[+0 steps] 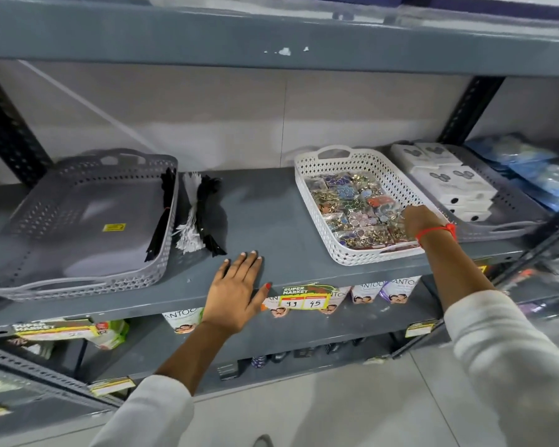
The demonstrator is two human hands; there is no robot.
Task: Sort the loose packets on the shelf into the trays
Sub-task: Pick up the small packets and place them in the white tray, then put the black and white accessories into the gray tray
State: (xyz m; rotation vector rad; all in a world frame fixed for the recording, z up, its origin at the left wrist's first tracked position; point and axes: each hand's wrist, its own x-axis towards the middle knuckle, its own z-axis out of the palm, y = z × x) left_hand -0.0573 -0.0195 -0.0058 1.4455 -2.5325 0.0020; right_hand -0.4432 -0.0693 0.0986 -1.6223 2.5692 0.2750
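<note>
A white perforated tray on the right of the grey shelf holds several clear packets of colourful small items. My right hand reaches into its near right corner and touches the packets; its fingers are hidden, so I cannot see a grip. My left hand lies flat on the shelf's front edge, fingers apart, holding nothing. A grey tray on the left holds a black bundle along its right wall. Loose white and black bundles lie on the shelf beside it.
Another grey tray with white boxes stands right of the white tray, blue packets beyond it. A price tag hangs on the shelf edge. Pouches fill the lower shelf. An upper shelf overhangs.
</note>
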